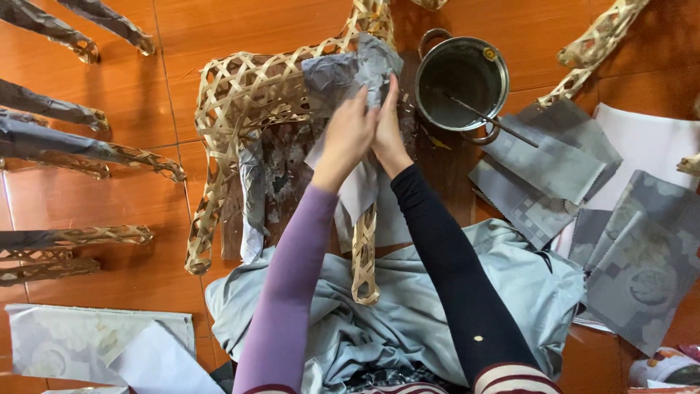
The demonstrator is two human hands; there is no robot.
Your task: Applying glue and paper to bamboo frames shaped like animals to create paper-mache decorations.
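- Your left hand (348, 135) and right hand (388, 131) both press flat, fingers stretched out, on grey paper (350, 73).
- That paper sits on the woven bamboo animal frame (248, 95), near the metal pot (461, 82) with its stick.

No packages, labels, signs or screens can be made out anywhere in the head view. The only doubtful item is a small rounded object (667, 367) in white, red and orange at the bottom right corner, lying on the floor just beside the grey paper sheets; it is cut off by the frame edge, so what kind of thing it is cannot be told.
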